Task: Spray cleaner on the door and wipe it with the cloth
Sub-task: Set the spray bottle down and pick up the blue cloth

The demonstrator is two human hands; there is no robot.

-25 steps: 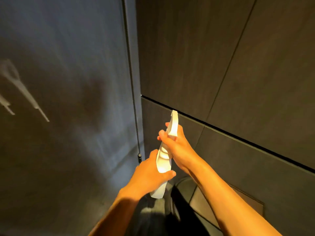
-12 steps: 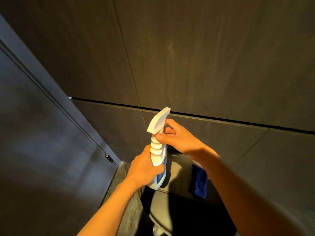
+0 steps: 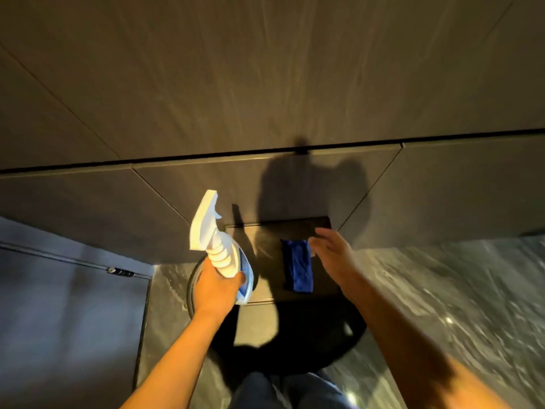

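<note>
The left hand (image 3: 213, 286) gripped the spray bottle (image 3: 219, 246); the right hand (image 3: 331, 249) (fingers spread, empty) hovered beside the blue cloth (image 3: 298, 265).

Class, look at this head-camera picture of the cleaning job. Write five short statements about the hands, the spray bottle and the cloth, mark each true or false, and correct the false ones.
1. The left hand grips the spray bottle. True.
2. The right hand holds the blue cloth. False: it is open beside the cloth, which lies on a dark surface.
3. Both hands are on the bottle. False: only the left one is.
4. The bottle's white trigger head is uppermost. True.
5. The cloth is red. False: it is blue.
</note>
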